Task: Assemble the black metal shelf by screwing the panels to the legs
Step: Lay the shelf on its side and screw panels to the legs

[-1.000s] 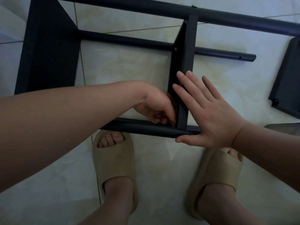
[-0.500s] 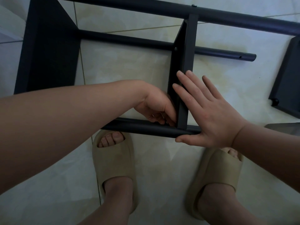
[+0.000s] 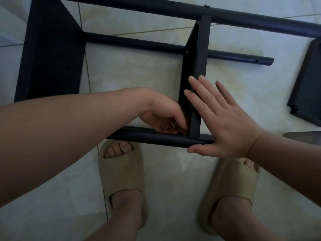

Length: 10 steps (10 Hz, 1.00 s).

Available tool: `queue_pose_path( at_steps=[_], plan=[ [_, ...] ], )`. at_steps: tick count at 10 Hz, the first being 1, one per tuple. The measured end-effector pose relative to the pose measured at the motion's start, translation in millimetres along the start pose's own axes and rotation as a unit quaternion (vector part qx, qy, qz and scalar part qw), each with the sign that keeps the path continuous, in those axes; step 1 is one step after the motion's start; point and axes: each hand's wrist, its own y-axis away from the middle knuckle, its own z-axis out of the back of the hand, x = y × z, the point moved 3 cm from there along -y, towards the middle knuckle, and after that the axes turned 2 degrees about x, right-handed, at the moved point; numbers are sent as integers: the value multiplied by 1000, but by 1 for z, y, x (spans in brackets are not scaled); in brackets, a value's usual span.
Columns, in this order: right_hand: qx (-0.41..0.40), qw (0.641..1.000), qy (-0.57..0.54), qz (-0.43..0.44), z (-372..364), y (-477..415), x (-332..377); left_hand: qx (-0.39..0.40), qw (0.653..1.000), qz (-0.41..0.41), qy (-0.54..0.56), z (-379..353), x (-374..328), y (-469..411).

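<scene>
Black metal shelf (image 3: 53, 54) lies sideways on the tiled floor (image 3: 135, 70). Right hand (image 3: 224, 126) presses flat, fingers (image 3: 203, 93) straight, against its middle panel (image 3: 201, 49), thumb along the near leg (image 3: 147, 134); the left hand (image 3: 163, 115) curls its fingers into that corner, their hold hidden.

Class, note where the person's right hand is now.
Head view, right of centre: right hand flat against the middle panel, thumb along the near leg, left hand opposite.

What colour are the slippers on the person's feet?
Beige: both open-toed slippers are plain, unpatterned, seen clearly in the head view.
</scene>
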Motion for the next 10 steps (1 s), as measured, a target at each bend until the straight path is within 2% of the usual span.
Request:
queue_pose_path(
  at_steps=[2,5,7,10],
  plan=[
    [-1,1000,-3,-1,0,0,0,-33,999,-4,-35,0,-4,-4],
    [-5,1000,-2,2,0,0,0,-16,999,-32,14,0,-2,-2],
    [-5,1000,-1,2,0,0,-1,-13,1000,-3,-13,-2,-1,-1],
    [-5,1000,-2,2,-1,0,0,-31,999,-16,-7,1,-3,-2]
  ],
)
